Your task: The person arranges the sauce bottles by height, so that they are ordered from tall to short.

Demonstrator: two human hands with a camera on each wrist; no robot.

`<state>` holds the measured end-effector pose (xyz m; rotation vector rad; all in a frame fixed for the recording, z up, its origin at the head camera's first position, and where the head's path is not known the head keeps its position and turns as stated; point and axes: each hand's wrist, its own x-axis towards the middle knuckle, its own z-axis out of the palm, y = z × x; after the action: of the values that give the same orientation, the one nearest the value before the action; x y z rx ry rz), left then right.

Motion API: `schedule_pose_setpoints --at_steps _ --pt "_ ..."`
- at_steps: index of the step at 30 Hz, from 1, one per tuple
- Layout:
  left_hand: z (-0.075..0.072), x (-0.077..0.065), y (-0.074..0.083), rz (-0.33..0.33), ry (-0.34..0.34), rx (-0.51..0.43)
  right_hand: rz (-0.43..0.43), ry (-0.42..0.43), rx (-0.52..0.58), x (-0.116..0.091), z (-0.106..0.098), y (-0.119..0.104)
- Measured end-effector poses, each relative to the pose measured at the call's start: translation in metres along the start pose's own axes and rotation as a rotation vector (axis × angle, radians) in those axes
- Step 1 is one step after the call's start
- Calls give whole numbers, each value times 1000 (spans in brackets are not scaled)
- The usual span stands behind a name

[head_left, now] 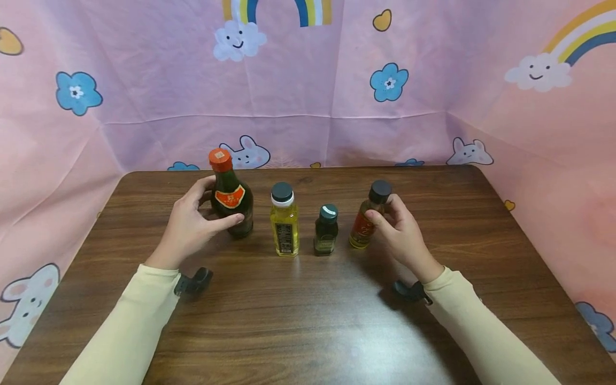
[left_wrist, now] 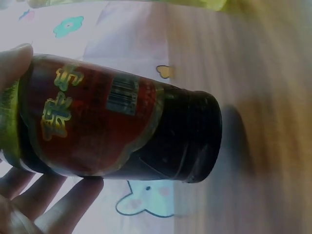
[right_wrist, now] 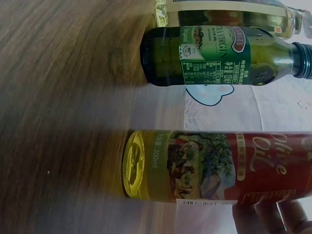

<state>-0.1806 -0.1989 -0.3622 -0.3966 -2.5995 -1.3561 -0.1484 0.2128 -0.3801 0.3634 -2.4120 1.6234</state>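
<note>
My left hand (head_left: 190, 222) grips a dark sauce bottle (head_left: 233, 195) with a red cap, thumb on one side and fingers on the other. The left wrist view shows its red label with gold characters (left_wrist: 87, 117) and a shadow beyond its base, which looks lifted slightly off the table. My right hand (head_left: 401, 232) holds a small olive oil bottle (head_left: 362, 227) with a black cap and red label, its top leaning right. Whether its base (right_wrist: 134, 163) touches the table I cannot tell. Between the hands stand a yellow oil bottle (head_left: 285, 227) and a small dark green olive oil bottle (head_left: 326, 230).
The brown wooden table (head_left: 289, 331) runs back to a pink cloth backdrop (head_left: 298, 80) with cartoon prints. Dark straps with wrist cameras, left (head_left: 194, 280) and right (head_left: 409, 291), jut inward just above the tabletop.
</note>
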Motion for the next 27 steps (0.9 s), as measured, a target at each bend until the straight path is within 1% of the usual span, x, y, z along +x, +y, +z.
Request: schedule_pose_setpoints --at_steps 4,7,12,16,18,23,27 --pt "3 10 4 11 -3 -19 -7 6 41 0 0 3" --pt "5 17 3 13 -10 -36 -6 10 66 -1 1 4" --pt "6 28 -7 23 0 -53 -11 17 83 -1 3 5" --pt "4 35 -14 31 5 -53 -9 22 77 0 4 5" --pt "4 38 -17 26 1 -49 -4 25 72 0 4 4" --pt "3 44 -20 -5 -15 -85 5 35 60 -1 4 3" --pt "5 49 -21 -28 -13 -105 14 35 55 -1 3 2"
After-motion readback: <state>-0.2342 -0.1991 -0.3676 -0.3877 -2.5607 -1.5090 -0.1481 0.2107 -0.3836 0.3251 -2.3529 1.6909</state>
